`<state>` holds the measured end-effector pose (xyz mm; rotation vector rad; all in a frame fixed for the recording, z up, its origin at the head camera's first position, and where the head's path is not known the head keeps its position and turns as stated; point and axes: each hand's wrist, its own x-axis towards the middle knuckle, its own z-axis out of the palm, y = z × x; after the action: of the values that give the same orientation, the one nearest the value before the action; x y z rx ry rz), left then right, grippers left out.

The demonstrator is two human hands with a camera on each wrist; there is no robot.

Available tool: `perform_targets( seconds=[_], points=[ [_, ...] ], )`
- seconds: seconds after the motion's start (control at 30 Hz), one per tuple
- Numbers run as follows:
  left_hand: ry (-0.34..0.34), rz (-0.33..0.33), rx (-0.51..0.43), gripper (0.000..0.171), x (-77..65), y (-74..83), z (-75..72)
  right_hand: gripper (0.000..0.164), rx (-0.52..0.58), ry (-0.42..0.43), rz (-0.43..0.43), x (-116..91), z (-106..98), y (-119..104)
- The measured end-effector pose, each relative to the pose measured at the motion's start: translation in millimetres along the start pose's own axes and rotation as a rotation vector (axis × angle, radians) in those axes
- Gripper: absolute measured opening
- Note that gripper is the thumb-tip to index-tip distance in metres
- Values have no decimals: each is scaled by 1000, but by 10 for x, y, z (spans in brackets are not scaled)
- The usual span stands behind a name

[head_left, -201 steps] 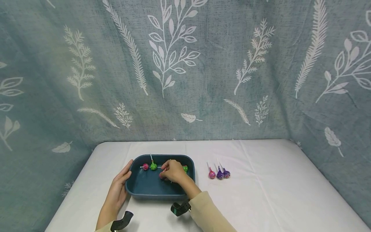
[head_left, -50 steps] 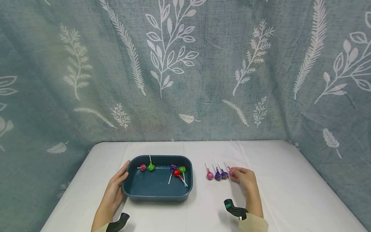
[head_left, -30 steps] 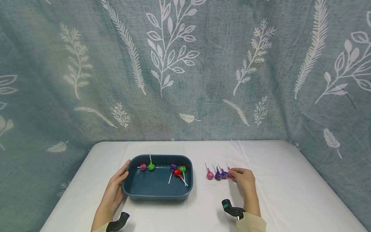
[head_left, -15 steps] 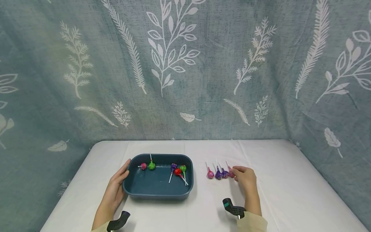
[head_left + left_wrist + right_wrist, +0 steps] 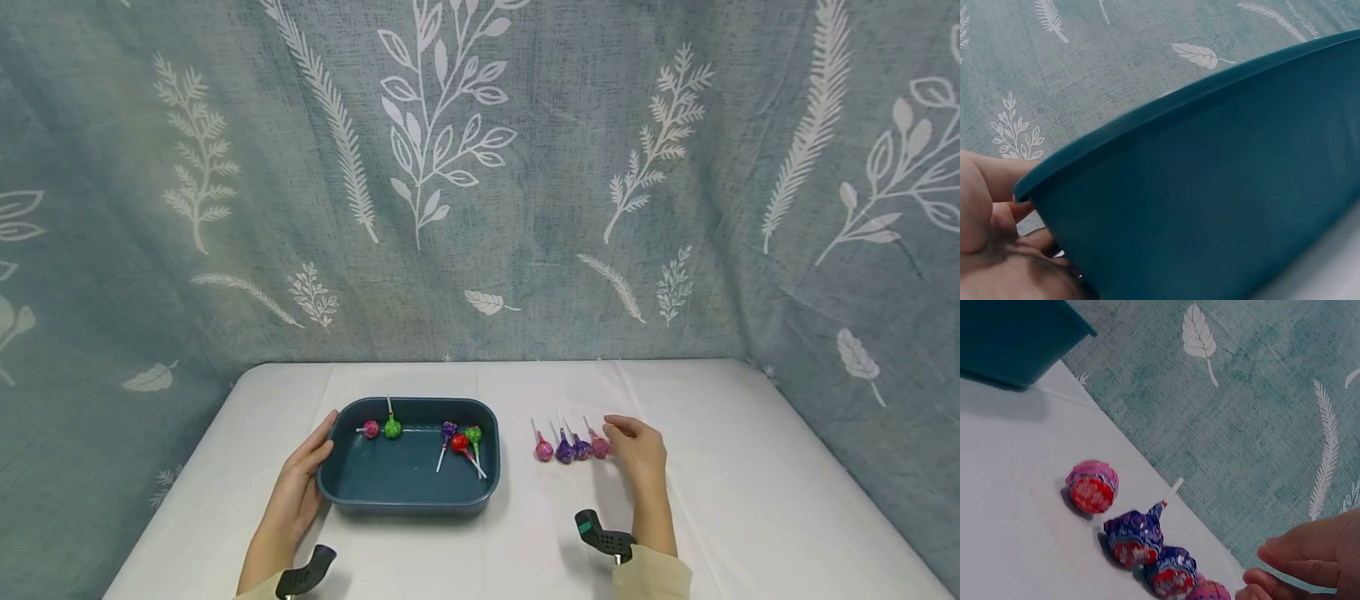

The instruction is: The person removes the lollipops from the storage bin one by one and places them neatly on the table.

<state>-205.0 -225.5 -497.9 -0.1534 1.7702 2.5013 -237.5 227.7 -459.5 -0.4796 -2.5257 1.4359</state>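
Note:
My left hand (image 5: pixel 302 487) rests against the left side of a dark teal tray (image 5: pixel 408 508), fingers fairly straight along its outer wall and rim. In the left wrist view the fingers (image 5: pixel 1007 178) touch the end of the rim. My right hand (image 5: pixel 636 450) holds nothing, its fingers loosely bent just right of a pink lollipop (image 5: pixel 600 447). That lollipop ends a row on the white cloth, beside two purple lollipops (image 5: pixel 565 452) and another pink lollipop (image 5: pixel 543 451). Their sticks point away from me. The right wrist view shows the fingertips (image 5: pixel 1269 553) close by the row.
Inside the tray lie a pink lollipop (image 5: pixel 371 429) and a green lollipop (image 5: pixel 392 427) at left, with a purple lollipop (image 5: pixel 448 431), a red lollipop (image 5: pixel 460 443) and another green lollipop (image 5: pixel 473 434) at right. A patterned curtain (image 5: pixel 480 208) hangs behind the white-covered table (image 5: pixel 750 500).
The right hand went from inside the tray to the row's right end, where a pink lollipop now lies. Its fingers have just let go and lifted slightly away. The left hand stayed at the tray.

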Motion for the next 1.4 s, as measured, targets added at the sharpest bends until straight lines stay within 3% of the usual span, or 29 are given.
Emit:
perform_targets(
  seconds=[0.2,0.6,0.9,1.2,1.4],
  points=[
    [2,3,-4,53,-8,18,0,26,74,-16,-36,-25,133,-128],
    [-5,-5,-39,53,-34,17,35,28,248,-168,-37,-150,346,-351],
    [12,-2,1,51,-25,10,27,26,369,-248,-42,-213,521,-539],
    [1,4,-26,52,-35,10,25,23,462,-345,-49,-233,774,-766],
    [10,10,-7,52,-28,2,35,23,469,-409,-103,-206,939,-923]
  ],
)
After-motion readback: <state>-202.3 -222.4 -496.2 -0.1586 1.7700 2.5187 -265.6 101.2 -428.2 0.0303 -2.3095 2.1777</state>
